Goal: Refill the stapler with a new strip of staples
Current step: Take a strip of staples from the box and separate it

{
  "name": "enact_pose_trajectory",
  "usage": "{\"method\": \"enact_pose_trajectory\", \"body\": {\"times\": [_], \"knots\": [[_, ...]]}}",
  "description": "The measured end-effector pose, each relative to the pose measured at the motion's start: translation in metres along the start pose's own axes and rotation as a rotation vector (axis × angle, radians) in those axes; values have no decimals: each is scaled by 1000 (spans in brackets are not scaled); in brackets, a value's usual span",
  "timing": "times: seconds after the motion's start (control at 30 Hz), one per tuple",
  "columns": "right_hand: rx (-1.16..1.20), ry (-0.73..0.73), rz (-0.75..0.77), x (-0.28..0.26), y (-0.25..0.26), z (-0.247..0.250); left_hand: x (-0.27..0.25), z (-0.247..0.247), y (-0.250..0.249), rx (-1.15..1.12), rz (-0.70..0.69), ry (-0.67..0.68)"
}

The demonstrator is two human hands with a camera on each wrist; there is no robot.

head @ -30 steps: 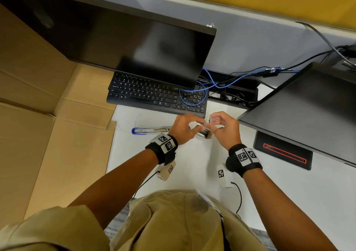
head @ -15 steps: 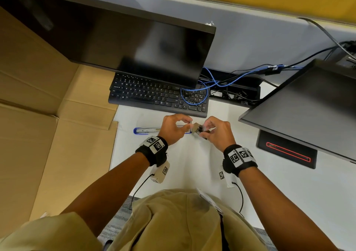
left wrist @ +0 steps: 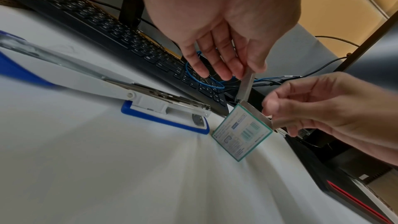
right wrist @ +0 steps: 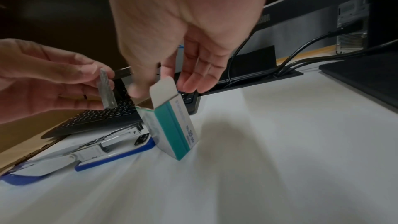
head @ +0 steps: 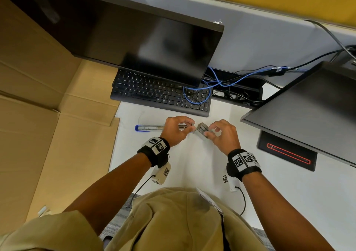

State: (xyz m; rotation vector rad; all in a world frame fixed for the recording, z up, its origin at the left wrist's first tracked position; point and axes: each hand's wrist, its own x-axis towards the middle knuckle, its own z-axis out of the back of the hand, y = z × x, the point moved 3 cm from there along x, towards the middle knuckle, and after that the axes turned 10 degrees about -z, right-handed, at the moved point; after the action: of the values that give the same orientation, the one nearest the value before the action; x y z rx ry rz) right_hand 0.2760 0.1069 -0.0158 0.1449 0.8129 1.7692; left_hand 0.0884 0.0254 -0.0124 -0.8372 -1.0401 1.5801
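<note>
**Staple strip withdrawn from box; magazine lying open**

White desk surface (head: pixel 192 173) is carrying all parts. Left hand (head: pixel 176 130) is pinching the thin grey metal staple strip (left wrist: pixel 246 84) at its upper end, long axis near vertical, just above the carton. Right hand (head: pixel 224 137) is gripping the teal-and-white cardboard staple box (right wrist: pixel 172 125), steadying it, mouth upward. Blue-and-white hinged stapler (left wrist: pixel 150 105) is lying opened flat just left, magazine exposed, its long axis running left-right.
</note>
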Motion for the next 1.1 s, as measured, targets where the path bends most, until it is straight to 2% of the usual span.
{"method": "enact_pose_trajectory", "body": {"times": [0.13,0.2,0.3,0.37,0.47,0.57,0.67,0.77,0.97,1.1], "knots": [[-10,37,-69,-7,2,3,-1,1,4,0,-21,31],[-51,67,-77,-10,4,4,-1,-3,4,31,-104,122],[33,115,-45,-13,5,1,-1,-12,1,140,-202,290],[76,119,-11,-13,5,-2,0,-17,1,203,-212,362],[-28,85,53,-13,5,-6,0,-21,4,292,-203,426],[-100,56,74,-13,0,-10,2,-24,2,370,-229,459],[-76,30,61,-13,-3,-11,4,-27,0,473,-308,500],[-92,-19,129,-12,1,-10,5,-30,0,535,-356,510],[-135,-52,163,5,1,-7,3,-34,-1,506,-334,518],[-186,-25,175,10,4,-4,-4,-28,2,356,-263,431]]}}
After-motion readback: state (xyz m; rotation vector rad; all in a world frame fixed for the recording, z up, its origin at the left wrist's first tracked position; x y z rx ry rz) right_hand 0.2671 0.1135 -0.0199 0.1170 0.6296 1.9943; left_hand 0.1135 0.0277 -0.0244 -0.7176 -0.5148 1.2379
